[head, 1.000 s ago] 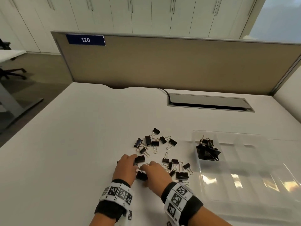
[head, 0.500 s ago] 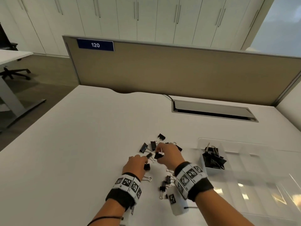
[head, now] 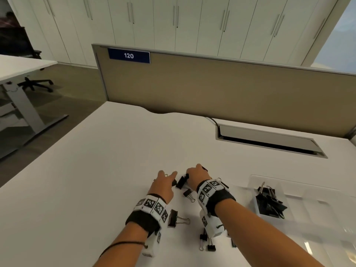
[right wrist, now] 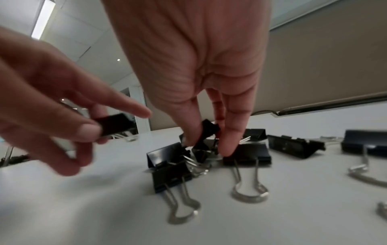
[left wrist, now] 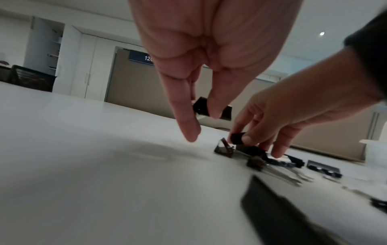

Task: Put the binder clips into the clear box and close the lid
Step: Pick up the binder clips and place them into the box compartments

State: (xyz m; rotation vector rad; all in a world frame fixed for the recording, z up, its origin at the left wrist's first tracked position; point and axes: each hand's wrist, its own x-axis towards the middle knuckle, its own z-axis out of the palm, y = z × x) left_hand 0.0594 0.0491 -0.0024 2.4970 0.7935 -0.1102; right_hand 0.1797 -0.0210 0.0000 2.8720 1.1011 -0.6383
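Black binder clips with silver handles lie scattered on the white desk. One clip sits beside my left wrist, and others lie under my right palm. My left hand pinches a small clip between thumb and finger, just above the desk. Close to its right, my right hand pinches another clip out of the far cluster. The clear box stands open to the right. Several clips are piled in its near-left compartment.
A tan divider panel closes off the back of the desk. A cable slot is set into the desktop behind the box. The box's clear lid lies open at the lower right. Another desk and a chair stand far left.
Both hands have moved from the near side of the clip pile to its far side. Each now pinches a clip. The head view has tilted upward.
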